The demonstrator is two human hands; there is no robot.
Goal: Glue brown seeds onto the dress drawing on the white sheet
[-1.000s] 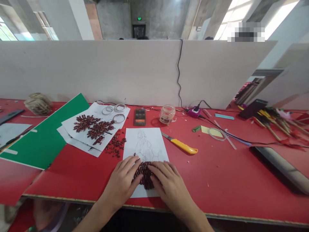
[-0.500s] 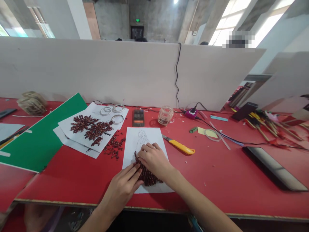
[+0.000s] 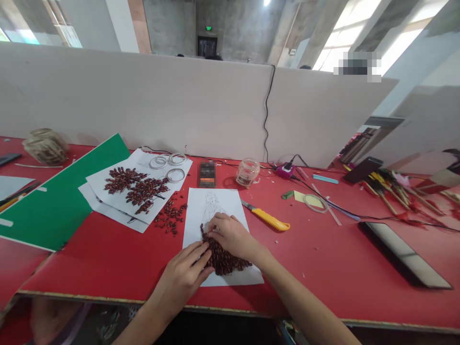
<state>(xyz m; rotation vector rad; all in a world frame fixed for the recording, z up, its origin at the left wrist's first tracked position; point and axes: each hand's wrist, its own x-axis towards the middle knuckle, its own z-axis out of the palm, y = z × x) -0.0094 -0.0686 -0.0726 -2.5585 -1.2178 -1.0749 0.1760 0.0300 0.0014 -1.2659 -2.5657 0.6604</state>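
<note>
A white sheet of paper (image 3: 194,211) with a line drawing of a figure lies before me, its lower part covered with dark brown seeds (image 3: 226,261). My left hand (image 3: 189,266) rests over the left edge of the seeds, fingers stretched out and slightly apart. Above the seeds, my right hand (image 3: 230,235) is closed, thumb and fingertips pinched together at the upper edge of the seed patch. Whatever is between those fingertips is too small to make out. Loose seeds (image 3: 171,213) are scattered left of the paper.
Sheets with a seed-covered tree picture (image 3: 134,184), a green board (image 3: 68,201) and rings (image 3: 176,175) lie left. Behind the paper stand a glass jar (image 3: 247,171) and a phone (image 3: 207,175). A yellow utility knife (image 3: 269,219) and a dark flat device (image 3: 406,254) lie right.
My right hand has shifted slightly and its fingers are drawn in more, baring more of the seeds at lower right. My left hand stays in nearly the same place. The view has tilted a little.
</note>
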